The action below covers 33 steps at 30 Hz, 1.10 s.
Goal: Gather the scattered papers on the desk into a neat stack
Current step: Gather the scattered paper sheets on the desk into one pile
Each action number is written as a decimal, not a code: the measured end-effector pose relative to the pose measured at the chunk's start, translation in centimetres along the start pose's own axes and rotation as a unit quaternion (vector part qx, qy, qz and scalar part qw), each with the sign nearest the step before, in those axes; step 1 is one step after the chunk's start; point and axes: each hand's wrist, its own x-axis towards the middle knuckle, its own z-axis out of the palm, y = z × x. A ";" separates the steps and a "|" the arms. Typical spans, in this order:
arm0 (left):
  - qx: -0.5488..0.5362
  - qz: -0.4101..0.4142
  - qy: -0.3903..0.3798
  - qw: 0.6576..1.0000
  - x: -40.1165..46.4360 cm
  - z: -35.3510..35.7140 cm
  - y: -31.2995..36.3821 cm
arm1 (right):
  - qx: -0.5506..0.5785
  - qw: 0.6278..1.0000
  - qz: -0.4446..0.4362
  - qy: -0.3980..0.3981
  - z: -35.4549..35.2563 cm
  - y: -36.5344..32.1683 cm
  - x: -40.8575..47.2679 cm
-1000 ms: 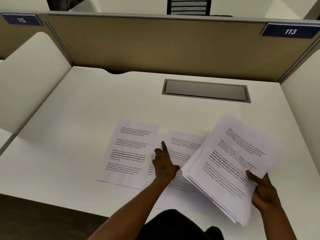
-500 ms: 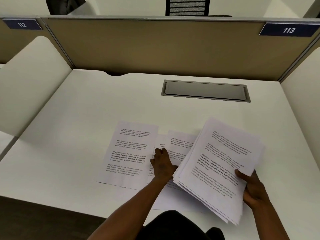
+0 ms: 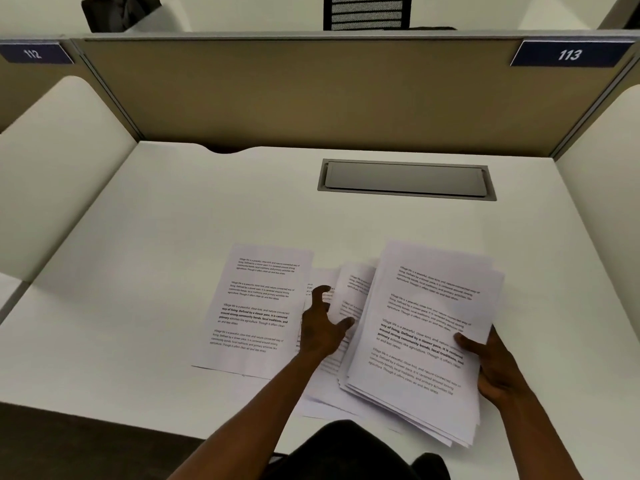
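My right hand [image 3: 493, 367] grips a thick, fanned stack of printed papers [image 3: 422, 337] by its right edge, held just above the white desk [image 3: 138, 271]. My left hand [image 3: 322, 327] pinches the left edge of a loose sheet [image 3: 355, 292] that curls up off the desk, between thumb and fingers. That sheet runs under the stack on its right side. Another printed sheet [image 3: 258, 306] lies flat on the desk to the left of my left hand. More sheets [image 3: 322, 396] lie under my left wrist, partly hidden by the stack.
A grey cable hatch [image 3: 405, 180] is set into the desk at the back. Tan partition walls [image 3: 311, 95] with number plates 112 and 113 close the back, and white side panels [image 3: 52, 174] flank the desk. The dark front edge [image 3: 69, 427] is near me.
The stack in my right hand has swung left over the middle sheets. My left hand went from pointing on the middle sheet to pinching it, and its edge now curls up.
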 end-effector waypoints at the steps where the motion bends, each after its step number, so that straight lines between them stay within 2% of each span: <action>1: -0.027 -0.022 -0.015 0.999 -0.1 -0.1 0.2 | 0.006 1.000 0.002 -0.002 0.4 0.1 0.0; 6: -0.173 -0.150 -0.136 0.964 -0.4 -0.8 0.8 | -0.008 0.999 0.018 -0.031 2.5 0.6 0.1; 9: -0.223 -0.174 -0.200 0.938 -0.6 -0.8 1.1 | -0.023 0.999 0.018 -0.020 3.2 1.1 0.4; 11: -0.255 -0.177 -0.211 0.927 -0.9 -0.5 1.2 | -0.026 0.999 0.019 -0.012 3.4 1.1 0.5; 13: -0.245 -0.160 -0.206 0.934 -1.4 -0.2 1.6 | -0.025 0.999 0.024 -0.001 3.5 0.9 0.3; 18: -0.120 -0.056 -0.219 0.967 -3.0 1.2 3.0 | -0.020 0.999 0.021 0.018 3.2 0.7 -0.2; 21: -0.142 -0.018 -0.241 0.960 -4.0 1.3 4.9 | 0.014 1.000 0.013 0.015 2.7 0.4 -0.6; 24: -0.238 -0.006 -0.302 0.923 -4.4 1.1 6.8 | 0.087 0.996 0.009 -0.002 2.3 -0.2 -0.8; 28: -0.375 -0.002 -0.405 0.834 -3.8 1.1 8.2 | 0.190 0.980 0.048 -0.037 2.1 -1.2 -1.3; 30: -0.398 -0.009 -0.402 0.825 -3.1 1.3 8.1 | 0.199 0.978 0.065 -0.023 2.1 -1.5 -1.7; 33: -0.418 -0.042 -0.352 0.836 -2.1 0.9 7.0 | 0.154 0.982 0.109 -0.022 2.2 -1.9 -1.8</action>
